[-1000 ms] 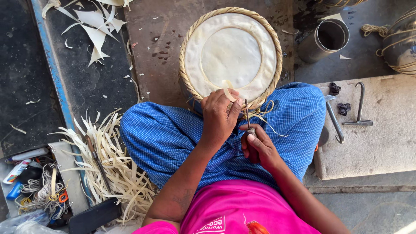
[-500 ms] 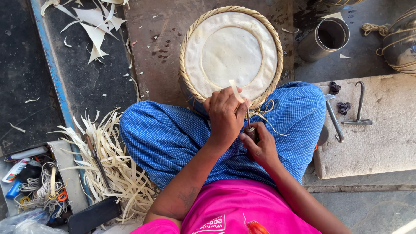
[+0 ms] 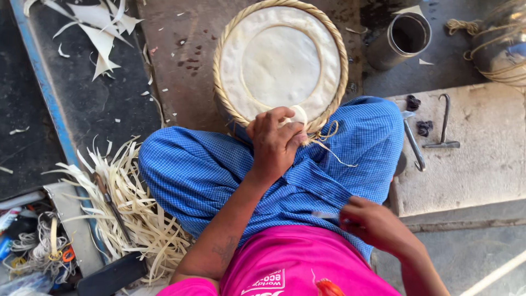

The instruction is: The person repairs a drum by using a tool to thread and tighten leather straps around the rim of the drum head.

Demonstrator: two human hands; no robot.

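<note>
Round woven tray with pale flat centre and braided cane rim (image 3: 280, 60) rests at upper centre, against blue-checked lap. Rim appears wrapped all round; loose strand ends (image 3: 329, 143) remain untrimmed. Left hand (image 3: 275, 143) clenched on near rim; right hand (image 3: 373, 223), lower right, grasping thin tool

Around the round woven tray (image 3: 280, 63), bare floor lies open to its left. To its right a metal cup (image 3: 402, 38) stands near, blocking that side. Below it, blue-clad knees (image 3: 219, 170) crowd the rim. Farther left, a heap of pale strips (image 3: 129, 214) clutters the ground.
</note>
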